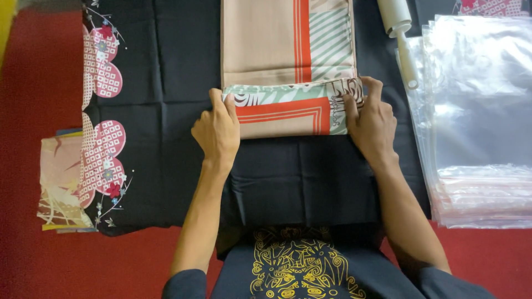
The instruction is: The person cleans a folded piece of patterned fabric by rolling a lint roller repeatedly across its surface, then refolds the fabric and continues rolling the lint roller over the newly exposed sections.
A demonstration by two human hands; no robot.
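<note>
Head view: 1 camera looks straight down at both hands and the cloth between them.
Folded scarf: a beige scarf [285,61] with orange-red stripe borders and green-and-white striped corner patches lies flat, folded into a long panel that runs off the top edge.
Near fold: the scarf's near end is turned back over itself into a band across its full width, showing an orange-red frame, green leafy print and a dark scribbled corner patch.
Scarf position: it sits at top centre on a black cloth [183,116], directly in front of the person.
Left hand: the left hand [218,130] grips the left end of the folded band, fingers curled over its upper edge, thumb side against the band's end.
Right hand: the right hand [370,120] grips the right end of the band, fingers bent over the top edge, thumb pressing on the printed corner.
Black cloth: it has pink-and-white flower shapes along its left side and is spread over a red floor [33,99].
Plastic bags: a stack of clear plastic bags [479,122] lies to the right, near the right hand but apart from it.
Roller: a white lint roller [402,39] rests between the scarf and the bags.
Other fabric: a pale pink and yellow folded fabric [58,185] pokes out under the black cloth's left edge.
</note>
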